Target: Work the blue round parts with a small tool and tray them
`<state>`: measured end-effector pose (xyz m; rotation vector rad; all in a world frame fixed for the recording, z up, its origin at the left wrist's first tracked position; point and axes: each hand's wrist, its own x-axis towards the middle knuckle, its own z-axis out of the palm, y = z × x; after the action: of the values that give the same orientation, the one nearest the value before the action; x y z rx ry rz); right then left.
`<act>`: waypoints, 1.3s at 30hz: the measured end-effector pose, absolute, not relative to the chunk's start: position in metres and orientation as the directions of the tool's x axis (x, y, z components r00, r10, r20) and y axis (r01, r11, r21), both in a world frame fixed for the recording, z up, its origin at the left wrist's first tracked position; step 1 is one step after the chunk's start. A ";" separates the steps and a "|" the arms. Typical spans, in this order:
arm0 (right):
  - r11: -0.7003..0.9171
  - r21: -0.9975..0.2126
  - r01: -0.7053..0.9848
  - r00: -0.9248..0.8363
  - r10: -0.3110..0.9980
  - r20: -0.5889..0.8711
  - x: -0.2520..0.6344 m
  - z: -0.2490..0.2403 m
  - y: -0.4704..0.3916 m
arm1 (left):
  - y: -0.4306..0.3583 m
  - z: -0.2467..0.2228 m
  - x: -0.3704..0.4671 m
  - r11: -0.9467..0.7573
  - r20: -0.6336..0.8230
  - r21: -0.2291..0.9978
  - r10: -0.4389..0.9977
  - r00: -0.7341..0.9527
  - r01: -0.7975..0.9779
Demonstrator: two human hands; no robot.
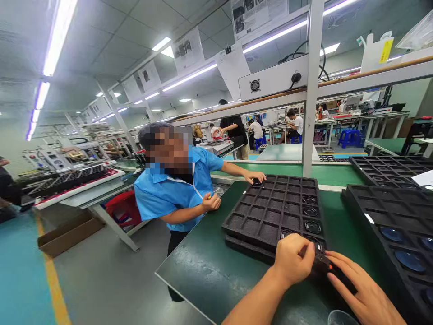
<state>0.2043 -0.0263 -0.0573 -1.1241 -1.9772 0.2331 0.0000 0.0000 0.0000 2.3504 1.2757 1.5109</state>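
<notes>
My left hand point(293, 261) is closed in a pinch at the near right corner of a black foam tray point(248, 224); what its fingertips hold, if anything, is hidden. Beside it, my right hand point(363, 284) has its thumb and fingers around a small black part point(320, 263) with a speck of orange, partly covered by both hands. The tray is divided into square pockets and rests on another foam tray point(248, 247). Round black parts point(313, 227) sit in several pockets along its right side and near edge.
Across the green table point(199, 262), a person in a blue shirt point(176, 194) reaches to the tray's far left corner. To my right is another foam tray point(363, 196) with blue round lenses point(409, 261). A clear cup point(340, 318) stands near me; a white post point(308, 90) rises behind.
</notes>
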 end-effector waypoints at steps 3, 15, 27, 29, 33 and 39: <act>0.582 -0.505 0.637 -0.254 0.777 0.576 0.204 -0.058 -0.027 | -0.001 0.001 0.000 -0.658 0.724 0.460 0.667 0.178 0.597; 0.570 -0.523 0.633 -0.270 0.796 0.542 0.207 -0.065 -0.025 | -0.001 0.006 0.001 -0.665 0.732 0.457 0.659 0.175 0.591; 0.566 -0.529 0.632 -0.276 0.802 0.529 0.206 -0.064 -0.023 | -0.065 0.032 -0.157 -0.197 0.705 0.602 0.585 -0.400 0.773; 0.554 -0.550 0.626 -0.278 0.817 0.506 0.206 -0.065 -0.023 | -0.084 0.017 -0.192 -0.082 0.637 0.632 0.622 -0.456 0.771; 0.548 -0.564 0.617 -0.272 0.822 0.500 0.206 -0.064 -0.023 | -0.105 -0.009 -0.228 0.096 0.327 0.719 0.827 -0.457 0.688; 0.531 -0.608 0.590 -0.250 0.836 0.488 0.202 -0.054 -0.027 | -0.093 -0.010 -0.202 0.035 0.211 0.863 0.882 -0.422 0.504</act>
<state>0.2019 -0.0269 -0.0542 -1.1601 -1.9585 0.3847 -0.2021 -0.0926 -0.0099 1.4020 1.9392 1.3494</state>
